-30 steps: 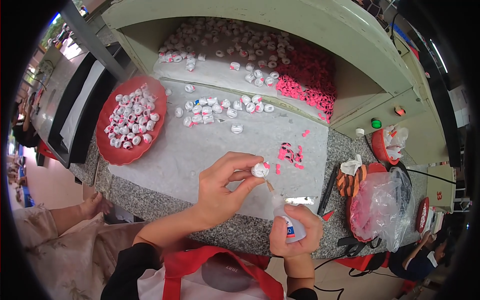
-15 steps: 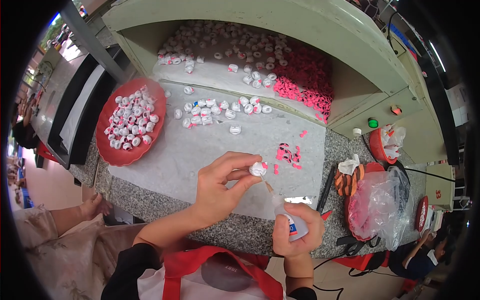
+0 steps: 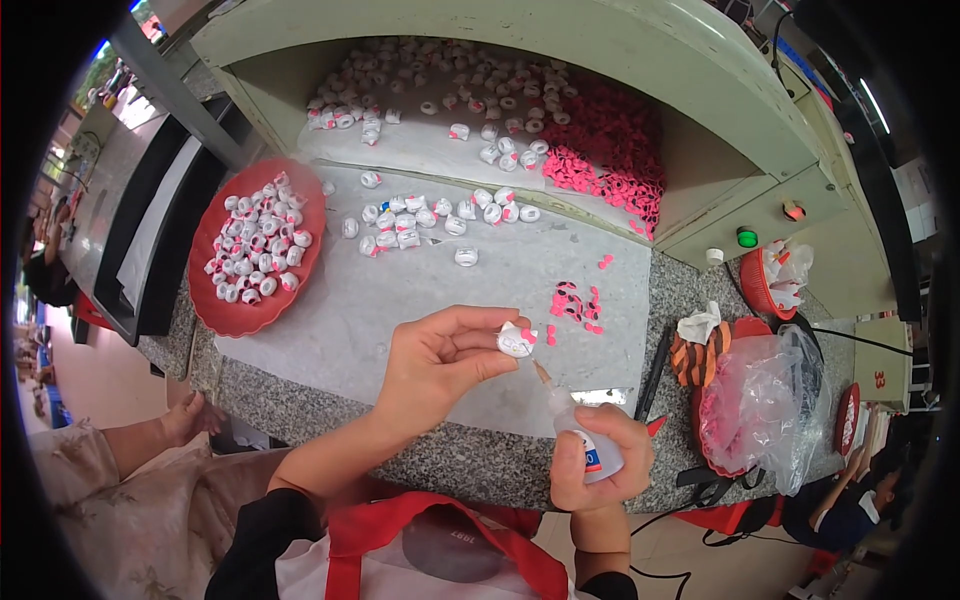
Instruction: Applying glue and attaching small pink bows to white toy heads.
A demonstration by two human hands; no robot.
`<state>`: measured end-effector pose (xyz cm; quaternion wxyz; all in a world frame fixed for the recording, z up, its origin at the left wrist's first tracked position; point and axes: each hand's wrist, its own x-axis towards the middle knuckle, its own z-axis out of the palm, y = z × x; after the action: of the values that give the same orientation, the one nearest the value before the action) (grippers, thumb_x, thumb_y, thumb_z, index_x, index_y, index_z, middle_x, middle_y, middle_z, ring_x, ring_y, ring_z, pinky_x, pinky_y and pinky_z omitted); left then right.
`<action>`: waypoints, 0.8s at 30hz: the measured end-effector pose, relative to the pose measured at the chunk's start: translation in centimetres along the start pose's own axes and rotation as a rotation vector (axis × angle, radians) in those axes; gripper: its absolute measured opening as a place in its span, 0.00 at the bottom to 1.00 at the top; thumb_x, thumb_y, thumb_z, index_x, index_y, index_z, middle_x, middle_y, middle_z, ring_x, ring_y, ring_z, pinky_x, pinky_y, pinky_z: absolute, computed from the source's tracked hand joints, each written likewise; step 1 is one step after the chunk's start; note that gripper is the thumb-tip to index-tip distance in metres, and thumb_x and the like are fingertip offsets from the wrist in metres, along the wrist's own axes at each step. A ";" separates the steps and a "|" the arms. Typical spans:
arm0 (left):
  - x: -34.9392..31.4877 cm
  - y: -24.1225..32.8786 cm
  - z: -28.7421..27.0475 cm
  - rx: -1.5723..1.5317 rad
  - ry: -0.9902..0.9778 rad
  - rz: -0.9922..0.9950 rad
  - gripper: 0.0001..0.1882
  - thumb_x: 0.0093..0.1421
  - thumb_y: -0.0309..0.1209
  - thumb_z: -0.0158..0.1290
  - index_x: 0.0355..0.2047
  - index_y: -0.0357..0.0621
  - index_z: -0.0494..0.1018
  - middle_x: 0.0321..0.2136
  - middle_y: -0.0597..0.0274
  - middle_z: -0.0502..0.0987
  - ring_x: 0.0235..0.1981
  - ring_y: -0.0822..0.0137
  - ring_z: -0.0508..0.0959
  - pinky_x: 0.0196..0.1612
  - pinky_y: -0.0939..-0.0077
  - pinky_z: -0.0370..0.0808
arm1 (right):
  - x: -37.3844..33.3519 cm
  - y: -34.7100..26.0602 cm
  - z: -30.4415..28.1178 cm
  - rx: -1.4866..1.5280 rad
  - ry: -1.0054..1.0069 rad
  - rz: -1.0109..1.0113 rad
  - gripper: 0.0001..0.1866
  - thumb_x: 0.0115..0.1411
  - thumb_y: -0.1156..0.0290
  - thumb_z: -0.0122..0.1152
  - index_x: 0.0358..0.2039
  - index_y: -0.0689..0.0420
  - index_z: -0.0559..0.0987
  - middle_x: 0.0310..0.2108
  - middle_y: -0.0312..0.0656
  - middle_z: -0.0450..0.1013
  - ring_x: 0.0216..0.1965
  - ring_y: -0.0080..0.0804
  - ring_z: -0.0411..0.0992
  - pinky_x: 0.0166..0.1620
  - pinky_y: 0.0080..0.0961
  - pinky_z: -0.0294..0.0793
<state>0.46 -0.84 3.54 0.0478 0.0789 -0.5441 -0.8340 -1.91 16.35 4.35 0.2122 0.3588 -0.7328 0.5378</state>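
Note:
Between thumb and fingers, my left hand [image 3: 435,362] pinches a small white cat-head figure [image 3: 515,341] with a pink bow at its upper corner. A translucent glue bottle [image 3: 603,455] with a blue-and-white label is wrapped in my right hand [image 3: 607,470]. Its thin nozzle tip points up and left, close to the lower right of the figure; whether it touches I cannot tell. Just beyond, small pink bow pieces [image 3: 572,303] with dark spots lie on the white paper sheet [image 3: 500,285]. Several more white figures [image 3: 407,222] lie farther back on that sheet.
At left, a red tray [image 3: 234,318] holds many white figures. The pale green shelf [image 3: 700,218] at the back bears more figures and a pink heap [image 3: 605,170]. Black tweezers [image 3: 654,376] and a plastic bag [image 3: 775,410] lie right. Another person's hand [image 3: 190,418] is at left.
The cat-head figure has turned in my left hand, so its face and bow now show more. My right hand and the glue bottle have shifted slightly right, and the nozzle sits a little farther off.

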 end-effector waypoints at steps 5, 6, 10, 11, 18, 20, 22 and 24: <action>0.0 0.0 -0.2 0.006 0.013 0.005 0.19 0.48 0.14 0.51 0.42 0.31 0.67 0.39 0.49 0.73 0.39 0.65 0.75 0.43 0.76 0.72 | 0.2 -0.1 -0.1 -0.013 -0.011 0.001 0.14 0.40 0.79 0.58 0.31 0.64 0.70 0.22 0.41 0.72 0.13 0.28 0.66 0.16 0.20 0.64; 0.0 0.0 -0.2 0.004 0.020 0.010 0.18 0.48 0.14 0.51 0.42 0.31 0.67 0.39 0.49 0.73 0.39 0.65 0.75 0.43 0.76 0.72 | 0.4 -0.2 -0.2 -0.026 -0.019 -0.007 0.14 0.40 0.79 0.57 0.31 0.64 0.70 0.22 0.41 0.72 0.13 0.28 0.66 0.16 0.20 0.65; 0.0 -0.2 -0.2 0.012 0.012 0.024 0.19 0.48 0.14 0.51 0.42 0.31 0.67 0.39 0.49 0.73 0.40 0.65 0.75 0.43 0.76 0.72 | 0.8 -0.6 -0.4 -0.025 -0.051 -0.010 0.14 0.40 0.79 0.57 0.31 0.64 0.70 0.22 0.41 0.72 0.13 0.29 0.67 0.17 0.20 0.66; 0.0 -0.2 -0.2 0.013 0.012 0.024 0.19 0.48 0.14 0.51 0.42 0.31 0.67 0.39 0.49 0.73 0.40 0.65 0.75 0.43 0.76 0.72 | 0.8 -0.7 -0.4 -0.017 -0.059 -0.002 0.14 0.40 0.80 0.57 0.31 0.64 0.70 0.23 0.41 0.72 0.13 0.29 0.67 0.17 0.20 0.66; 0.1 0.0 0.0 0.018 -0.014 -0.001 0.19 0.48 0.13 0.51 0.43 0.31 0.67 0.40 0.49 0.73 0.40 0.66 0.74 0.43 0.76 0.72 | 0.6 -0.3 -0.2 -0.032 -0.022 0.016 0.14 0.41 0.79 0.57 0.32 0.66 0.70 0.22 0.42 0.72 0.13 0.29 0.69 0.18 0.19 0.67; 0.1 -0.1 -0.2 0.033 -0.005 -0.002 0.19 0.48 0.13 0.51 0.43 0.31 0.67 0.40 0.49 0.73 0.40 0.66 0.75 0.43 0.77 0.72 | 1.2 -0.5 -0.6 0.099 0.082 0.400 0.13 0.42 0.80 0.56 0.31 0.65 0.70 0.23 0.42 0.72 0.16 0.28 0.70 0.20 0.19 0.68; 0.1 -0.3 -0.6 0.060 0.058 0.031 0.19 0.48 0.13 0.51 0.43 0.31 0.67 0.39 0.50 0.73 0.40 0.66 0.75 0.42 0.77 0.72 | 2.1 0.4 -0.8 0.224 0.190 0.779 0.11 0.43 0.80 0.54 0.30 0.63 0.70 0.24 0.41 0.72 0.19 0.27 0.71 0.22 0.18 0.69; 0.4 -0.5 -0.6 0.051 0.068 0.036 0.19 0.47 0.13 0.51 0.43 0.31 0.67 0.39 0.51 0.73 0.39 0.67 0.75 0.42 0.78 0.72 | 2.6 4.3 -0.4 0.431 0.248 0.943 0.06 0.45 0.78 0.51 0.27 0.62 0.70 0.24 0.40 0.69 0.23 0.24 0.68 0.24 0.17 0.68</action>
<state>0.19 -1.25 2.76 0.0794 0.0985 -0.5645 -0.8157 -6.92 16.68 3.57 -0.0462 -0.0400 -0.6567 0.7516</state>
